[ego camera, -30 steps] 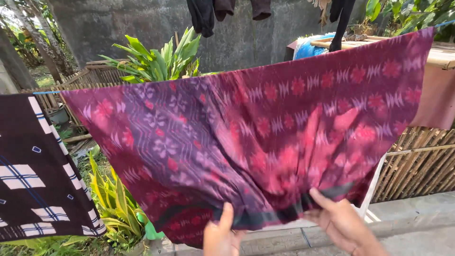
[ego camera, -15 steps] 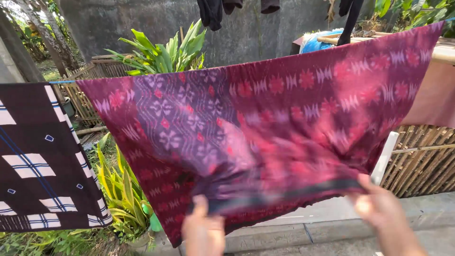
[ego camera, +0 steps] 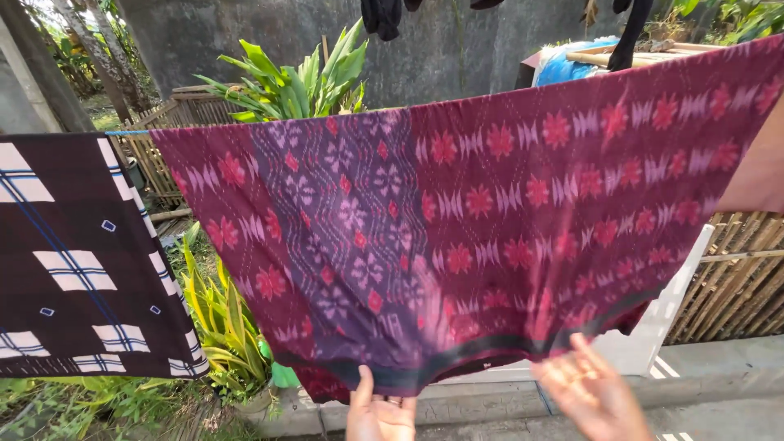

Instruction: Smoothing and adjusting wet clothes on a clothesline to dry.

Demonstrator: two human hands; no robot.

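Note:
A large maroon cloth (ego camera: 490, 220) with red flower motifs and a purple woven panel hangs spread over a line, its dark-banded hem at the bottom. My left hand (ego camera: 377, 412) is under the hem, palm up, fingers apart, thumb tip at the cloth's edge. My right hand (ego camera: 592, 394) is blurred just below the hem to the right, fingers spread, holding nothing.
A dark brown cloth with white checks (ego camera: 77, 261) hangs to the left. Leafy plants (ego camera: 220, 318) grow below, with a bamboo fence (ego camera: 739, 278) at right and a grey wall (ego camera: 457, 49) behind. Dark garments (ego camera: 382, 15) hang above. A concrete curb (ego camera: 702, 384) runs along the ground.
Both hands gripped and tugged the cloth's lower hem before; now they have let go and opened. The cloth hangs flatter and more spread out.

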